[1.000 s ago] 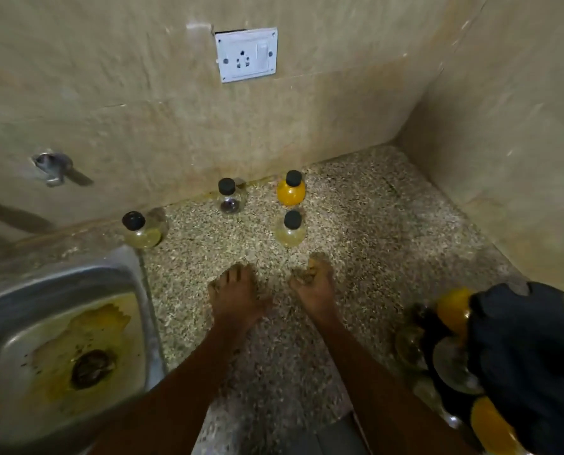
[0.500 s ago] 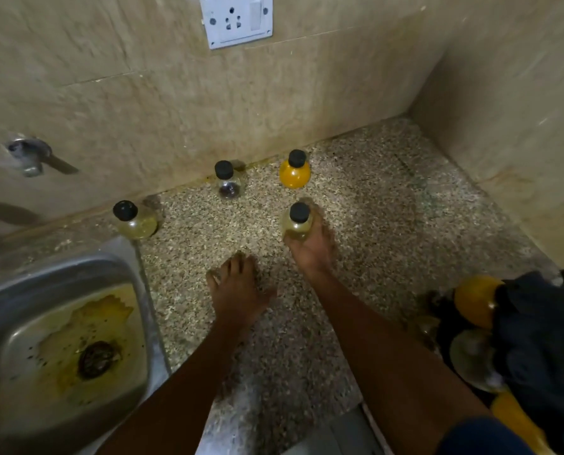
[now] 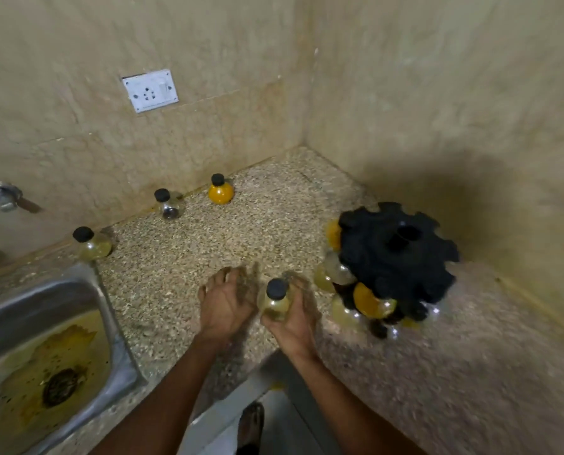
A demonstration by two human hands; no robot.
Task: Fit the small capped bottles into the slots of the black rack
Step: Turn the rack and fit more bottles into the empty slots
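My right hand [image 3: 295, 323] grips a pale yellow bottle [image 3: 275, 302] with a black cap, held upright just left of the black rack [image 3: 395, 254]. The rack is round with notched slots and stands on the speckled counter by the right wall; several round bottles, orange and pale, hang under its rim. My left hand [image 3: 226, 303] rests flat on the counter beside the held bottle, fingers apart, holding nothing. Three loose bottles stand along the back wall: an orange one [image 3: 220, 190], a clear one [image 3: 167, 205] and a pale yellow one [image 3: 92, 245].
A steel sink [image 3: 44, 356] with yellow residue and a drain fills the lower left. A tap stub [image 3: 3, 196] and a white wall socket [image 3: 150, 90] sit on the back wall. The counter's front edge runs under my forearms, with a foot [image 3: 251, 425] below.
My right hand took hold of the pale yellow bottle and carried it back toward me and rightward to the rack. The view swung right, showing the whole rack. The left hand stayed on the counter.
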